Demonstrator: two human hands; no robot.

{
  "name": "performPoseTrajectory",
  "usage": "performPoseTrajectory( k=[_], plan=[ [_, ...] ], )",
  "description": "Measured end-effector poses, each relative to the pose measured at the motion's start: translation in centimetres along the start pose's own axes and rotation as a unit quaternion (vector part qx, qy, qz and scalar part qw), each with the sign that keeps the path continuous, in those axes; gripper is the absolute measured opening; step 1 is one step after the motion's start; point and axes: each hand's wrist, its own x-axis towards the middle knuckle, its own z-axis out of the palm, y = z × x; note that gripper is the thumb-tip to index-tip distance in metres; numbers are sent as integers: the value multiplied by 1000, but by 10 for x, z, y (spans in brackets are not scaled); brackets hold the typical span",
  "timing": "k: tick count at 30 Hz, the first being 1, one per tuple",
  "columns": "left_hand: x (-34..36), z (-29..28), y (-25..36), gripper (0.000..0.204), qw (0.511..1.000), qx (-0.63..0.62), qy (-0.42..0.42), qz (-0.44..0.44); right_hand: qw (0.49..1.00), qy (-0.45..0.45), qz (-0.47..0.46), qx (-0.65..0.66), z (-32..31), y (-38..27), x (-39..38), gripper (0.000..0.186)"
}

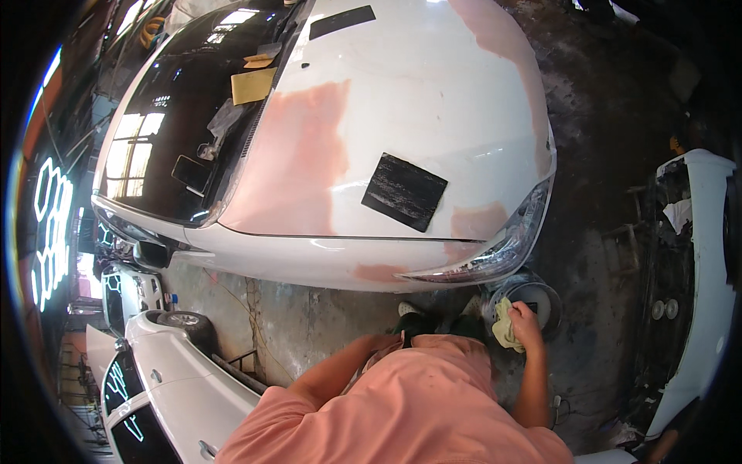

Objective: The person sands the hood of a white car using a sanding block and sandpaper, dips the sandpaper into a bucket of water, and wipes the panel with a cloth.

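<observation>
My right hand [527, 325] grips a crumpled pale yellow-green cloth [505, 326] above a round bucket [550, 294] on the floor. A small dark patch shows beside its fingers; I cannot make out what it is. My left hand [392, 340] is close against my body at the waist, its fingers mostly hidden. In front of me stands a white car whose hood [402, 93] has dull pink patches. A black sheet of sandpaper [404, 192] with whitish smears lies on the hood near the headlight [495, 251]. Farther off lies another black sheet [342, 22].
Yellow sheets [253, 85] and a phone-like dark object [190, 174] rest by the windshield [166, 116]. A second pale car [182, 371] stands at the lower left. To the right a white bumper [699, 255] stands on the floor. A thin cable [251, 313] crosses the concrete.
</observation>
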Motion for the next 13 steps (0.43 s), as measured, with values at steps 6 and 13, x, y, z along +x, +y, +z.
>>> performPoseTrajectory(
  k=[6, 13],
  plan=[
    [5, -27, 44, 73, 975, 143, 147, 85, 994, -61, -53, -73, -7, -58, -20, 33],
    [-122, -68, 188, 105, 871, -308, 87, 373, 986, 14, -161, 26, 30, -129, -44, 38]
  ],
)
